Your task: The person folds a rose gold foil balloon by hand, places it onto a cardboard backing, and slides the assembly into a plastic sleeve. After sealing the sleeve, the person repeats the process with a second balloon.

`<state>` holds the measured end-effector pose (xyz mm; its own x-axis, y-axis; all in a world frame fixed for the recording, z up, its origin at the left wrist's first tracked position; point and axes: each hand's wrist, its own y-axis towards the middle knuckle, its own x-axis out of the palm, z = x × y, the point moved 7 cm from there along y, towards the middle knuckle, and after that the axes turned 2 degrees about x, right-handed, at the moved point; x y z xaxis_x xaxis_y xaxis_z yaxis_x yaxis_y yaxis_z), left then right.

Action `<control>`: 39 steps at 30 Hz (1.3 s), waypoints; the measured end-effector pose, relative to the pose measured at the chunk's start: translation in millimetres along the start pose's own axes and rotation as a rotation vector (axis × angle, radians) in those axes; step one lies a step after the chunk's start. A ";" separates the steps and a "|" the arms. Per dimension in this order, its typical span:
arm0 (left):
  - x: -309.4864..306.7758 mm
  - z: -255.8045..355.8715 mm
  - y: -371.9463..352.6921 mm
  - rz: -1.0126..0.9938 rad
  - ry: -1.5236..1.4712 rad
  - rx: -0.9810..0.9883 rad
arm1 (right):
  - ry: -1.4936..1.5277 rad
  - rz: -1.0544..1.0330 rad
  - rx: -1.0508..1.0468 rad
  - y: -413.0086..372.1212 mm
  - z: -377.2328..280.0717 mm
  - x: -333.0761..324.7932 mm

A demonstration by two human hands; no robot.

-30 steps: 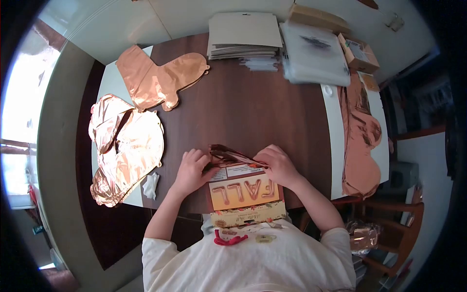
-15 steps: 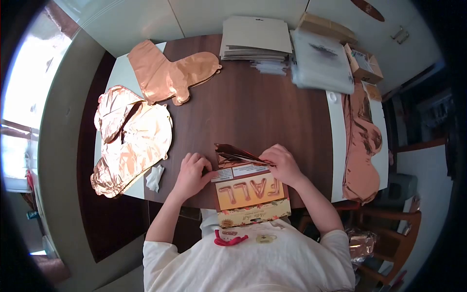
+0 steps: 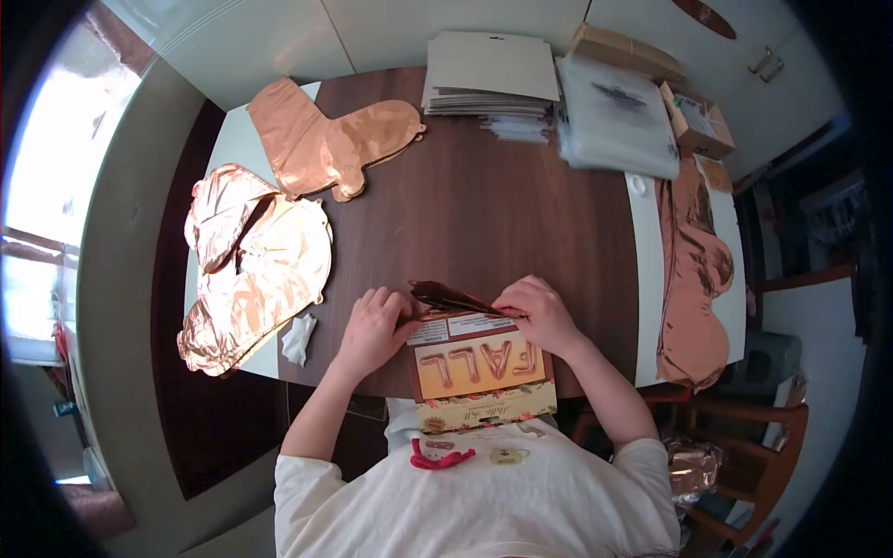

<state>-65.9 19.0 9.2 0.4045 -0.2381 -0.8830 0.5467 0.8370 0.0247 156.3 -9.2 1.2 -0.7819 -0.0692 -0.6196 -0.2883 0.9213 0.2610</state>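
A printed card (image 3: 479, 372) with the word FALL upside down lies at the table's front edge, against the shirt. Folded copper foil (image 3: 453, 298) stands up along the card's far edge. My right hand (image 3: 539, 314) pinches the right end of the foil where it meets the card. At the card's left corner, my left hand (image 3: 378, 327) has its fingers curled against the foil's left end; its fingertips are partly hidden.
Copper foil balloons lie at the back left (image 3: 326, 139), left (image 3: 270, 256) and right (image 3: 693, 279). A white tissue (image 3: 298, 338) is near the front left. Stacked cards (image 3: 491, 70), clear plastic bags (image 3: 616, 121) and a small box (image 3: 696, 126) stand at the back.
The foil has tipped lower toward the card. My left hand has moved slightly right, up to the foil's left end. My right hand has barely moved.
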 end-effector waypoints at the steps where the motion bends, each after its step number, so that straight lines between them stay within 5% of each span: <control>1: -1.1 3.2 0.1 0.033 0.006 0.001 | 0.004 0.005 -0.003 -0.2 -0.1 0.3; 11: 16.5 5.0 1.7 0.125 -0.104 0.034 | 0.011 -0.025 -0.028 0.0 0.1 -0.9; 20: 15.5 22.9 -9.8 0.229 0.077 0.312 | 0.028 -0.071 -0.092 -1.1 -4.0 -4.3; 39: 19.7 41.6 -26.5 0.155 0.403 0.481 | -0.213 -0.142 -0.437 -10.2 -30.3 6.1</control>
<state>-42.0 -28.4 10.7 0.2493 0.1497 -0.9568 0.8092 0.5105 0.2907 137.6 -30.6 17.2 -0.6012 -0.0611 -0.7968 -0.6237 0.6592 0.4200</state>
